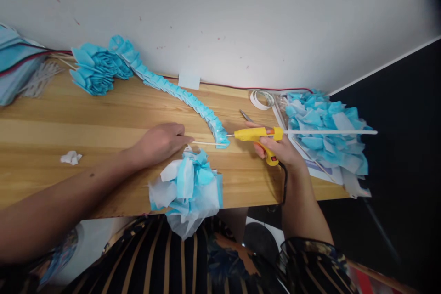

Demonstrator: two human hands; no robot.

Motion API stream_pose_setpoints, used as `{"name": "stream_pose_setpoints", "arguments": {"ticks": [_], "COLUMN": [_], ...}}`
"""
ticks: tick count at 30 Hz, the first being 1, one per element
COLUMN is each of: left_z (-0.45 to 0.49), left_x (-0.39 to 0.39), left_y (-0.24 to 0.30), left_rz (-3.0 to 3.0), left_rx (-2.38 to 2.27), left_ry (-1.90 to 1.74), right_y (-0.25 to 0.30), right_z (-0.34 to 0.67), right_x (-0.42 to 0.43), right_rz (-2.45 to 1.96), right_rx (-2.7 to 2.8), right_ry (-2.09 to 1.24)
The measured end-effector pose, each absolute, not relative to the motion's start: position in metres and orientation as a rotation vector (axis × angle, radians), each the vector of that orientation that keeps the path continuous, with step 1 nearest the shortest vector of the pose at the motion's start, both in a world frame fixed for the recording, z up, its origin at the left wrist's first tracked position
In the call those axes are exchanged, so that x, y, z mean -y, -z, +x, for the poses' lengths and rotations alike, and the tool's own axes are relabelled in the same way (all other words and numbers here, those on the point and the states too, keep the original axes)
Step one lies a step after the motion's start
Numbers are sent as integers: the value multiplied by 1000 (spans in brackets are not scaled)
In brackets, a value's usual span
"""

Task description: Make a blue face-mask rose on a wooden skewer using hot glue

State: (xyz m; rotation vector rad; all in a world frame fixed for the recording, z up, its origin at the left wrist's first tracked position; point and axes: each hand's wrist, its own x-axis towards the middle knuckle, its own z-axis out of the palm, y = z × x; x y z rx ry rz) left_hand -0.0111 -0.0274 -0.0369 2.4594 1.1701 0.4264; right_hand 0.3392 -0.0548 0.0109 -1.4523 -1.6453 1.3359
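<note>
While the right hand [283, 149] is gripping a yellow glue gun [257, 134], fingers closed round its handle, the left hand [160, 143] is pinching a thin stick [209, 143] near the nozzle, mid-table. A tissue bundle [188, 188] is overhanging the near edge of the table [51, 138], with bare wood lying open to the left.

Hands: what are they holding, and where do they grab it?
The right hand grips the yellow glue gun by its handle. The left hand pinches one end of a thin stick, whose other end meets the blue folded paper strip.

End of stick [208, 143] inside left hand [157, 144] grip
</note>
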Motion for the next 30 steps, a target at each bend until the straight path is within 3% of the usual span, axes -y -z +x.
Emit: {"name": "stream_pose_setpoints", "arguments": {"ticks": [30], "left_z": [-10], "left_x": [28], "left_y": [35], "left_rz": [2361], "left_rx": [-1218], "left_ry": [-414], "right_y": [-3], "right_z": [338], "right_x": [53], "right_rz": [-1487], "right_rx": [1783], "right_ry": [-1390]}}
